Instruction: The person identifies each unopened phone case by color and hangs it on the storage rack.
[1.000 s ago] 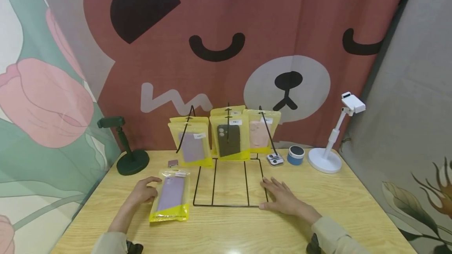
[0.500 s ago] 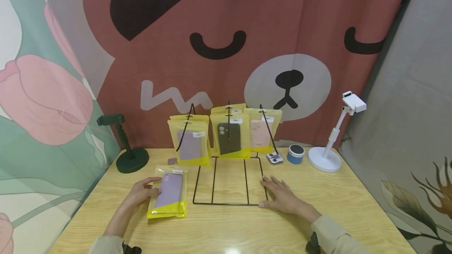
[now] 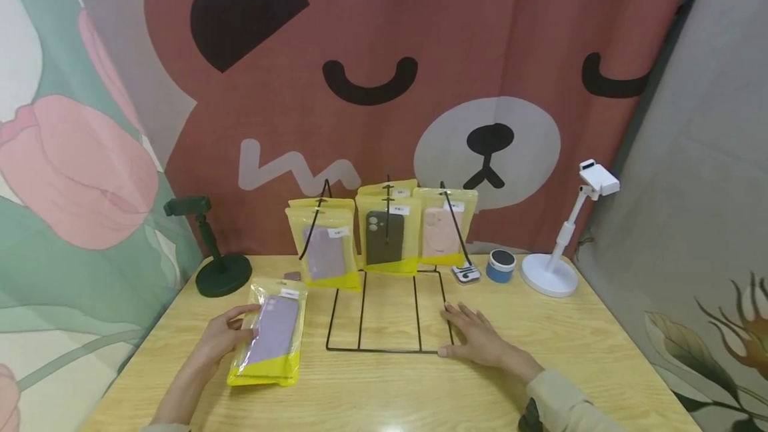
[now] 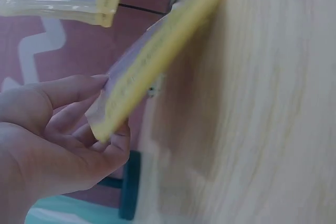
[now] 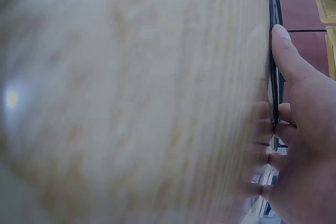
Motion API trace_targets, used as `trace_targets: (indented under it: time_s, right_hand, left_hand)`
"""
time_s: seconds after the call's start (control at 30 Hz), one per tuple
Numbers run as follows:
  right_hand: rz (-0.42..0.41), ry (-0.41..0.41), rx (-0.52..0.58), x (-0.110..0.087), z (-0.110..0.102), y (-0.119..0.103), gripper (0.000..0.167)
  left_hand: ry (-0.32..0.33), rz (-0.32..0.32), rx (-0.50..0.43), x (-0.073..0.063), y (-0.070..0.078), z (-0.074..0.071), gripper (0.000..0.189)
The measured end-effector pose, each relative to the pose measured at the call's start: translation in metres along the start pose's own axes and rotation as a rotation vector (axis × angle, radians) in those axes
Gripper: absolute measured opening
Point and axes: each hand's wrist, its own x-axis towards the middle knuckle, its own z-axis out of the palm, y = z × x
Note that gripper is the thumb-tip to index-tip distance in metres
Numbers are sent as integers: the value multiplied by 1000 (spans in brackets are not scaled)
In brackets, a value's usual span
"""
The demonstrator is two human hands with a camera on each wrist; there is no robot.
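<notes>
My left hand (image 3: 217,340) pinches the left edge of a clear-and-yellow pouch (image 3: 275,329) with a purple phone case inside. In the left wrist view the pouch (image 4: 144,69) stands tilted up from the tabletop, thumb on one face and fingers behind it. My right hand (image 3: 480,340), fingers spread, rests at the right side of a black wire display rack's base (image 3: 418,315). More pouches hang on the rack's hooks: a purple-case pouch (image 3: 326,252) on the left, a black-case pouch (image 3: 385,239) in the middle and a pink-case pouch (image 3: 441,232) on the right.
Behind the right side of the rack lie boxed wired earphones (image 3: 465,274), beside a blue round jar (image 3: 501,267). A white phone stand (image 3: 550,275) is at the back right, a dark green one (image 3: 224,277) at the back left. A small pinkish item (image 3: 292,276) sits behind the held pouch.
My left hand has gone from touching the pouch's edge to pinching it, tilting it up and bringing it left and nearer. My right hand stays in place.
</notes>
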Motion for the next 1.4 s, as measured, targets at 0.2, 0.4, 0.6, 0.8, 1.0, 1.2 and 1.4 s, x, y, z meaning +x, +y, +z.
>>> trace_targets:
  time_s: [0.2,0.4,0.6,0.8,1.0,1.2,1.4]
  right_hand:
    - [-6,4,8,1,-1,0,83]
    - [13,3,-7,1,-1,4,84]
    - [12,6,2,1,0,6,86]
    - [15,-1,-3,-1,4,8,87]
    - [17,-5,1,0,5,8,86]
    - [22,-7,1,0,5,8,87]
    - [19,-9,3,0,4,6,86]
  left_hand:
    - [94,61,43,-23,4,-27,58]
    - [245,246,59,-53,14,-43,56]
    - [270,349,-104,-72,27,-41,51]
    - [185,440,-313,-86,38,-29,49]
    - [138,543,-404,-93,45,-15,49]
    - [52,630,-396,-96,51,-4,49]
    - [3,630,-346,-92,58,7,46]
